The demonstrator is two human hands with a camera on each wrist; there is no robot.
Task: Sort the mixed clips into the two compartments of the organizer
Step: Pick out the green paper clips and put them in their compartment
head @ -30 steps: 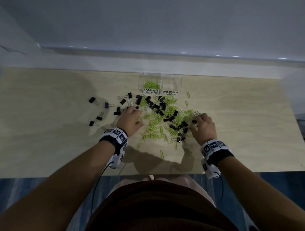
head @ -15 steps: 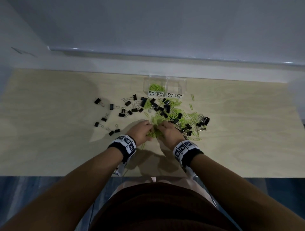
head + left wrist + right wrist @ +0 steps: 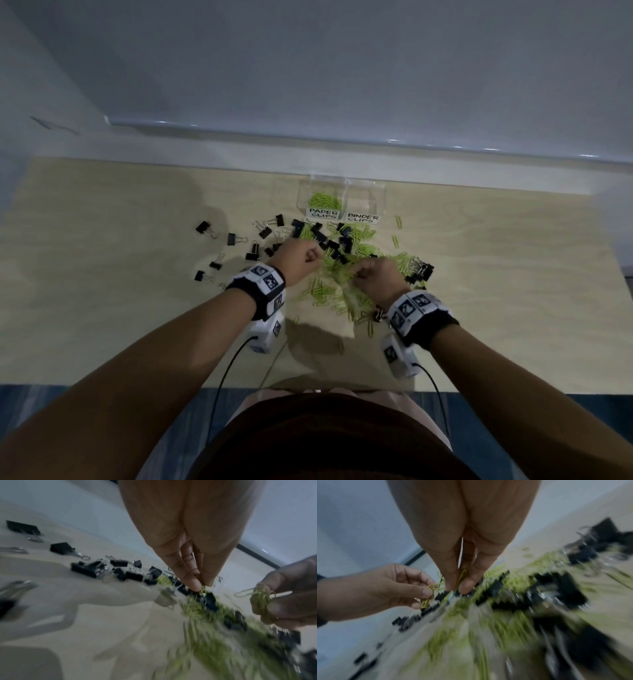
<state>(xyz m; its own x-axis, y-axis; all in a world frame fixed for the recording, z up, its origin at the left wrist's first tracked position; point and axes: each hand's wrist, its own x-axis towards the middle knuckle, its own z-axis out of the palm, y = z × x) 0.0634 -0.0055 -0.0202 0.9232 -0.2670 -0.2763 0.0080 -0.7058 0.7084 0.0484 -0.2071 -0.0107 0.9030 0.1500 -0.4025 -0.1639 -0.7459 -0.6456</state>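
Two hands over the pile at frame centre: left hand (image 3: 298,260), right hand (image 3: 376,278), each wearing one wrist camera band. One clear organizer (image 3: 342,192) at upper centre, with two compartments and two labels, only the left-hand compartment showing green paper clips (image 3: 324,201). Roughly thirty black binder clips (image 3: 321,236) on the table (image 3: 102,308), about ten of them scattered singly at centre left, perhaps more under the heap, and loose green paper clips too many and too blurred to count.
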